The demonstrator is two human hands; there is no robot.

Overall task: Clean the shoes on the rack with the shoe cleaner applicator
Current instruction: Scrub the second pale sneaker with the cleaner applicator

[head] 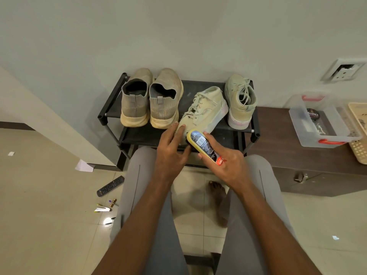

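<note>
Pale wall (178, 32), cream tiled floor (39, 225), dark wooden cabinet (297, 165), wall socket (343, 71)

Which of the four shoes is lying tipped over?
The laced sneaker third from the left, under the left hand; it leans sideways, while the other three stand upright.

I have one wide-angle view, worn on the head, looking forward and steeply down over my knees. It sits close above my hands, facing the shoe rack (111, 108) against the wall (178, 32).
</note>
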